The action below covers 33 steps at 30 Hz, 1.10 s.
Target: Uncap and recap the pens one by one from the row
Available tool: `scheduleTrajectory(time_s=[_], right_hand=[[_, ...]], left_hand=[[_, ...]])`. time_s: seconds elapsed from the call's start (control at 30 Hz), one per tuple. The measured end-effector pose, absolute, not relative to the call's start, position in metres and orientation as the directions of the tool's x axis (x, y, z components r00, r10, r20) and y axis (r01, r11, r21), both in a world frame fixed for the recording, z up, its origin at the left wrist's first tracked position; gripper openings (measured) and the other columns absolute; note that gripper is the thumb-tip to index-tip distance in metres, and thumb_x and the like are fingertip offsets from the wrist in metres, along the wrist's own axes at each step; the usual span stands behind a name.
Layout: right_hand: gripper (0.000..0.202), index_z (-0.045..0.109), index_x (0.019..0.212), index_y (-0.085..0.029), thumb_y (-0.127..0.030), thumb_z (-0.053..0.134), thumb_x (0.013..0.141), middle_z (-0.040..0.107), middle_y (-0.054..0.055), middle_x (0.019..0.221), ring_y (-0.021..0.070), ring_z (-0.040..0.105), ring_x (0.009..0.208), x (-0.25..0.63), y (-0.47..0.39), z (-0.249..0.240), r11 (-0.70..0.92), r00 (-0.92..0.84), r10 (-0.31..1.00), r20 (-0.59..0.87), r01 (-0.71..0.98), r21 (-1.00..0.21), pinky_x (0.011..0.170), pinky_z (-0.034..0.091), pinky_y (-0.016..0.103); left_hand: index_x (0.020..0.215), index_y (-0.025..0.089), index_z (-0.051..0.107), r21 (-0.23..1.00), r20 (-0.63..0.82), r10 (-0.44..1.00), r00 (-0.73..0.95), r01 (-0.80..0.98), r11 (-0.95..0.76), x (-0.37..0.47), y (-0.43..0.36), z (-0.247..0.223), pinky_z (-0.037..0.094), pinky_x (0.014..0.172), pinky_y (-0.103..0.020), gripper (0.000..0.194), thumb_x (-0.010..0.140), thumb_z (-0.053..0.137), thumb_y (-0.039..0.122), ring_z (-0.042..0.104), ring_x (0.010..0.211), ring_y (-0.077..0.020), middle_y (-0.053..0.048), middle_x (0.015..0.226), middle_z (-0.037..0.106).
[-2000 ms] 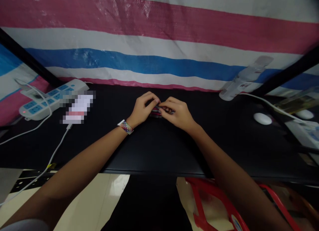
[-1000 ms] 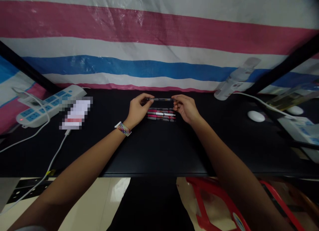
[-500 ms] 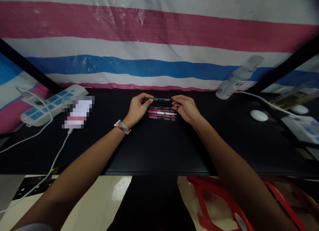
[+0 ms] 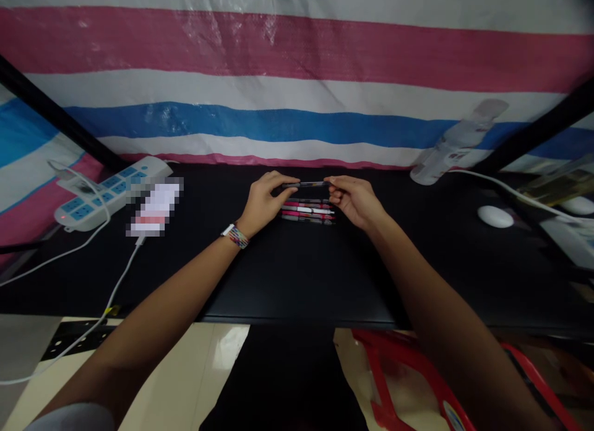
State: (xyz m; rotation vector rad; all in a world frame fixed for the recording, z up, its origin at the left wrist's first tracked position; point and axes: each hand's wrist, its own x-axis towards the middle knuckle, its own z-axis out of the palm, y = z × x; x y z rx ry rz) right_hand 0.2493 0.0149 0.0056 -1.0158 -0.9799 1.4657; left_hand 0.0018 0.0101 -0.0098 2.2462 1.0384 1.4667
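Observation:
A dark pen (image 4: pixel 310 184) lies crosswise between my two hands, pinched at both ends. My left hand (image 4: pixel 268 199) has thumb and fingers closed on its left end. At its right end the fingertips of my right hand (image 4: pixel 353 199) grip it, the other fingers curled in. Just nearer to me on the black table (image 4: pixel 297 276), several pens (image 4: pixel 309 210) rest side by side in a row, with pink, white and dark barrels. My left fingers hide some of their left tips. A multicoloured woven band is around my left wrist.
On the left are a white power strip (image 4: pixel 116 192) with blue sockets, and a blurred-out phone (image 4: pixel 155 208) on a white cable. A clear bottle (image 4: pixel 457 143) stands back right, near a white mouse-like object (image 4: pixel 495 217). Behind hangs a striped sheet (image 4: pixel 297 53); a red stool (image 4: pixel 394 356) is below.
The whole view has shifted slightly, so most things appear a little further right. Both hands still hold the dark pen by its ends, and the row of pens lies as before.

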Motion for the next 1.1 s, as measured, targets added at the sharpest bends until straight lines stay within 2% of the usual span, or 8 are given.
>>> scheduleTrajectory(time_s=[0.37, 0.6, 0.7, 0.77, 0.83, 0.9, 1.0, 1.1], right_hand=[[0.009, 0.08, 0.083, -0.018, -0.02, 0.089, 0.084, 0.066, 0.005, 0.075, 0.0145, 0.056, 0.069, 0.251, 0.018, 0.002, -0.058, -0.054, 0.998, -0.045, -0.268, -0.962, 0.064, 0.053, 0.034], [0.013, 0.082, 0.082, -0.018, -0.023, 0.093, 0.081, 0.068, 0.004, 0.075, 0.0126, 0.055, 0.067, 0.249, 0.016, 0.004, 0.006, -0.075, 0.997, 0.029, -0.291, -0.957, 0.061, 0.05, 0.029], [0.014, 0.082, 0.084, -0.017, -0.024, 0.093, 0.081, 0.068, 0.003, 0.075, 0.0115, 0.055, 0.066, 0.249, 0.017, 0.004, -0.007, -0.051, 0.999, 0.009, -0.298, -0.955, 0.061, 0.05, 0.028], [0.009, 0.082, 0.085, -0.017, -0.022, 0.09, 0.083, 0.068, 0.003, 0.076, 0.0116, 0.056, 0.067, 0.25, 0.018, 0.004, -0.018, -0.04, 0.999, -0.005, -0.313, -0.95, 0.063, 0.051, 0.028], [0.003, 0.083, 0.086, -0.018, -0.019, 0.086, 0.085, 0.069, 0.003, 0.076, 0.0122, 0.056, 0.068, 0.25, 0.018, 0.003, -0.039, -0.05, 0.998, -0.024, -0.327, -0.944, 0.065, 0.052, 0.029], [0.001, 0.083, 0.086, -0.018, -0.017, 0.083, 0.085, 0.07, 0.004, 0.078, 0.0131, 0.057, 0.07, 0.251, 0.018, 0.003, -0.058, -0.065, 0.997, -0.039, -0.335, -0.941, 0.067, 0.054, 0.03], [0.003, 0.083, 0.087, -0.018, -0.016, 0.083, 0.084, 0.071, 0.005, 0.08, 0.014, 0.06, 0.073, 0.251, 0.019, 0.002, -0.071, -0.069, 0.996, -0.05, -0.35, -0.934, 0.07, 0.056, 0.031], [0.004, 0.083, 0.088, -0.018, -0.017, 0.085, 0.084, 0.071, 0.005, 0.08, 0.0144, 0.062, 0.075, 0.252, 0.019, 0.002, -0.068, -0.077, 0.996, -0.043, -0.353, -0.933, 0.073, 0.058, 0.031]], left_hand=[[0.12, 0.033, 0.088, 0.587, 0.603, 0.739, 0.299, 0.461, -0.666, 0.0, 0.008, -0.008, 0.051, 0.091, -0.043, 0.023, 0.105, 0.071, 0.038, 0.07, 0.087, -0.0247, -0.003, 0.093, 0.082], [0.1, 0.026, 0.085, 0.684, 0.547, 0.805, 0.229, 0.431, -0.588, 0.002, 0.009, -0.008, 0.052, 0.086, -0.036, 0.024, 0.107, 0.067, 0.04, 0.07, 0.084, -0.0217, -0.003, 0.09, 0.079], [0.115, 0.024, 0.081, 0.731, 0.553, 0.818, 0.159, 0.379, -0.568, 0.001, 0.013, -0.009, 0.055, 0.089, -0.034, 0.023, 0.096, 0.082, 0.038, 0.071, 0.088, -0.0198, -0.003, 0.1, 0.081], [0.103, 0.023, 0.081, 0.767, 0.535, 0.834, 0.135, 0.337, -0.546, 0.0, 0.016, -0.011, 0.056, 0.085, -0.033, 0.018, 0.098, 0.08, 0.04, 0.072, 0.086, -0.0186, -0.004, 0.097, 0.081], [0.084, 0.022, 0.078, 0.814, 0.486, 0.866, 0.116, 0.298, -0.498, -0.001, 0.02, -0.012, 0.056, 0.078, -0.032, 0.035, 0.107, 0.068, 0.046, 0.07, 0.077, -0.0171, -0.005, 0.084, 0.078], [0.086, 0.023, 0.078, 0.857, 0.447, 0.89, 0.096, 0.238, -0.456, -0.002, 0.024, -0.014, 0.056, 0.074, -0.032, 0.035, 0.108, 0.067, 0.047, 0.069, 0.072, -0.0162, -0.003, 0.075, 0.073], [0.108, 0.025, 0.079, 0.887, 0.436, 0.896, 0.087, 0.128, -0.444, -0.003, 0.028, -0.017, 0.057, 0.074, -0.03, 0.025, 0.091, 0.088, 0.042, 0.069, 0.074, -0.0159, 0.0, 0.077, 0.071], [0.089, 0.023, 0.075, 0.897, 0.413, 0.907, 0.083, 0.135, -0.421, -0.004, 0.03, -0.02, 0.056, 0.07, -0.03, 0.027, 0.097, 0.081, 0.048, 0.066, 0.068, -0.0147, -0.001, 0.071, 0.07]])
